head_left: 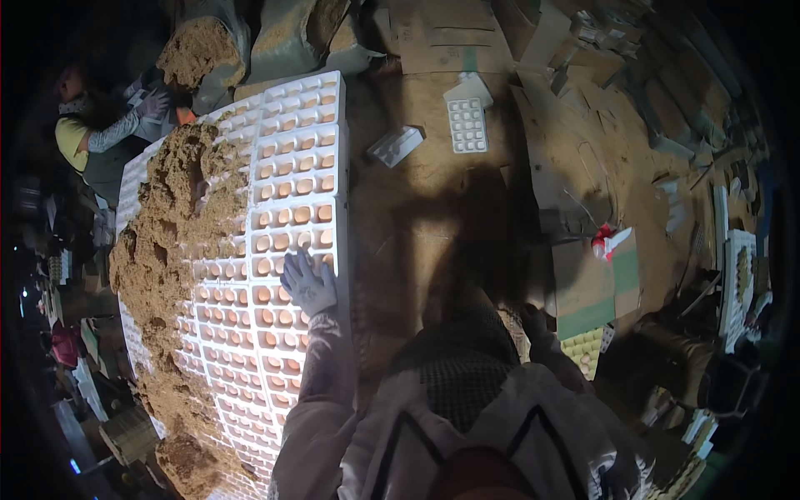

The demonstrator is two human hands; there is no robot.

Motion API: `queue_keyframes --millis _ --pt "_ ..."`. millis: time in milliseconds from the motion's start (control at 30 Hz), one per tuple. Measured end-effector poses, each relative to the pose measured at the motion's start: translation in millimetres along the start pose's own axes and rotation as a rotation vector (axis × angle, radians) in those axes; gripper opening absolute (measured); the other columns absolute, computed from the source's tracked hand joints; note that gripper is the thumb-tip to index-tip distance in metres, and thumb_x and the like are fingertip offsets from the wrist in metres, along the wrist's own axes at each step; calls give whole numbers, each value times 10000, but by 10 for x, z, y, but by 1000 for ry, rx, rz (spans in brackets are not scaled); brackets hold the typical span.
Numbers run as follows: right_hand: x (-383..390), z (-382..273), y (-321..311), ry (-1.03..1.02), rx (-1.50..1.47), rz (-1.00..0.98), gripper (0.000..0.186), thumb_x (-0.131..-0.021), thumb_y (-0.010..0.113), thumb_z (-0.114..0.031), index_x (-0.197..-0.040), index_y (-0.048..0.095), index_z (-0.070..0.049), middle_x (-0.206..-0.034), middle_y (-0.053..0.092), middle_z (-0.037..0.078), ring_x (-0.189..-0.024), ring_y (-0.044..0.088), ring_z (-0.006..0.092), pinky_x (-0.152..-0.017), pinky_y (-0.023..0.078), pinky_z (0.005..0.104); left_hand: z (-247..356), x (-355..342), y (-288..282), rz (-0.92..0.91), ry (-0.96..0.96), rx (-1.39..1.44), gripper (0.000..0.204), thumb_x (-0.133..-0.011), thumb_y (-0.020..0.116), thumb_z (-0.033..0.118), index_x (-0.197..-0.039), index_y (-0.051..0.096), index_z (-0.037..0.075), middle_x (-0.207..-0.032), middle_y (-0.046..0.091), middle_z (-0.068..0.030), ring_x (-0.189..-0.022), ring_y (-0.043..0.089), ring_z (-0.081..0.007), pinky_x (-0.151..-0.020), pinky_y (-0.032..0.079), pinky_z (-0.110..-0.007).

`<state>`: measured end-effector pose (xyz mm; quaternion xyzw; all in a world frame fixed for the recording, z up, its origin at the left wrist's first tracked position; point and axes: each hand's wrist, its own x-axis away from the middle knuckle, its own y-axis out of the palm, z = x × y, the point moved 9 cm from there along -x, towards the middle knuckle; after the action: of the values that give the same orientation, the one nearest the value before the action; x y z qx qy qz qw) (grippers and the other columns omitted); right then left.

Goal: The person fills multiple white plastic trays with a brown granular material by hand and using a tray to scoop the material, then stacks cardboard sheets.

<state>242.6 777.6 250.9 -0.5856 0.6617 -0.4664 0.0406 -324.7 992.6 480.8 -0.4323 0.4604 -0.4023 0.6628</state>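
Observation:
My left hand [309, 286], in a pale grey glove, lies with fingers apart on white foam trays [340, 208] holding brown eggs in square cells. The trays form a long block on my left. A heap of brown crumbly material [158, 233], like sawdust, covers much of their left side. My right hand [537, 325] hangs in shadow at my right side, near cardboard with a green band and above yellow egg trays [581, 350]; its fingers are too dark to make out.
Another person [83, 142] in gloves works at the far left edge. Bags of brown material [283, 46] stand behind the trays. A small white tray [467, 125] and a white piece [396, 146] lie on the brown floor. Cardboard [596, 275] and a red-and-white object [608, 242] are on the right.

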Motion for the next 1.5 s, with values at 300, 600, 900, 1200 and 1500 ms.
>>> queue_keyframes --millis 300,600,900,1200,1500 --pt "-3168 -2401 1163 -406 776 -260 433 -848 528 -360 -1205 577 -120 -1196 587 182 -1084 565 361 -934 438 466 -75 -130 -166 -107 -199 47 552 -929 423 399 -1324 500 21 -1389 411 -258 -1297 361 -417 -1094 208 -554" --pt "-5855 -3644 2174 -485 843 -371 458 -778 591 -272 -1216 578 -140 -1238 569 165 -1135 536 346 -955 416 488 411 -1824 61 -75 -283 -136 544 -986 359 383 -1300 468 -48 -1402 385 -259 -1342 303 -433 -1083 247 -573" --pt "-7287 -3977 2676 -321 888 -161 569 -773 575 -158 -1332 475 -134 -1413 390 152 -1335 320 331 -1052 298 497 261 -2302 944 -112 -377 -41 750 -952 248 556 -1439 297 -12 -1487 283 -221 -1398 227 -355 -1147 158 -512" --pt "-9065 -1600 2056 -365 433 -17 712 -813 622 -344 -1449 352 -173 -1390 436 241 -1260 430 402 -1025 379 468 -51 -2523 1115 -112 -406 -46 754 -948 264 562 -1441 292 -9 -1498 265 -213 -1396 235 -349 -1140 189 -490" --pt "-8768 -1835 2603 -81 810 -43 486 -867 564 -466 -1215 561 -127 -1158 625 150 -1037 605 354 -865 491 426 326 -2340 766 -105 -516 -78 760 -944 280 568 -1443 287 -5 -1508 247 -206 -1393 242 -342 -1133 220 -469"
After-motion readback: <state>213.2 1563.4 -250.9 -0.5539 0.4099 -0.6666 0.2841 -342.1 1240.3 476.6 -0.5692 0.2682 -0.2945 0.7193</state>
